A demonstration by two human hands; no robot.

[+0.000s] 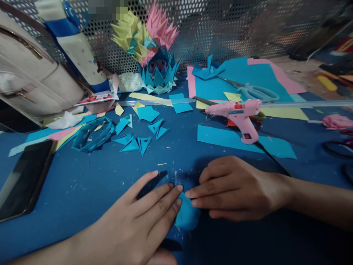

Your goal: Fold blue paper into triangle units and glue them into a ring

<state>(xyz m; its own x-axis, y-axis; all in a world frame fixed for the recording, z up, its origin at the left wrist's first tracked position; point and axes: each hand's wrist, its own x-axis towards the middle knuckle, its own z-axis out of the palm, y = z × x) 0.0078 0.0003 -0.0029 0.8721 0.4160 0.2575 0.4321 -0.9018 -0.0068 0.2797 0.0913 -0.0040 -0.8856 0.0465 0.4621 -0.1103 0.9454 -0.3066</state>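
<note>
A small piece of blue paper (188, 215) lies on the table between my two hands, partly under the fingertips. My left hand (146, 217) comes in from the lower left and presses the paper's upper left edge with several fingertips; its index finger stretches away from the others, and its thumb is mostly hidden. From the right, my right hand (231, 189) meets the paper's upper right edge, its fingers close together and their tips on the sheet. Beyond the hands lie folded blue paper triangles (134, 142) and a pink glue gun (237, 114).
Scissors (256, 92) rest on blue and pink sheets behind the glue gun. A blue paper strip (248, 141) lies before it. Folded-paper flowers (160, 73) stand against a perforated metal panel. At left are a phone (26, 176), a blue paper ring (93, 134), a bottle (79, 51) and a bag (30, 70).
</note>
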